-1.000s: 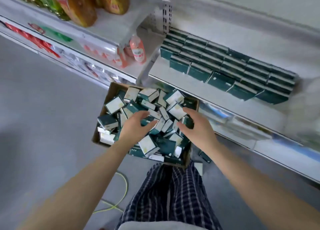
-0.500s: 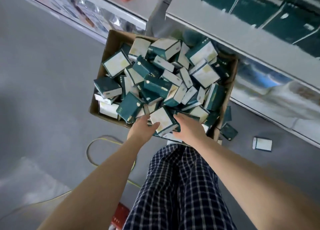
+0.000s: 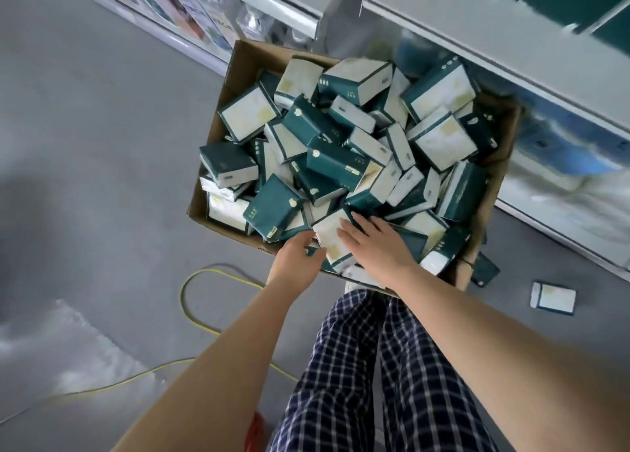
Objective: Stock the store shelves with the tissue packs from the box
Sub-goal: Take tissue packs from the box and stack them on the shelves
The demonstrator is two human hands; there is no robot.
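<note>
At the lower middle of the frame, the left hand (image 3: 296,260) curls its fingers against the near-left edge of a white-faced tissue pack (image 3: 329,236); whether they have closed round it I cannot tell. The right hand (image 3: 376,245) lies flat on its top, fingers straight. That pack sits at the near rim of the cardboard box (image 3: 213,165), where the heap (image 3: 341,151) stands above the wall, so lifting it may well tip neighbours over. A loose white pack (image 3: 553,297) and a green one (image 3: 484,270) lie on the grey floor (image 3: 85,144) at lower right. A yellow cable (image 3: 191,303) loops near the feet, a likely trip. White shelves (image 3: 477,32) cross the upper right.
</note>
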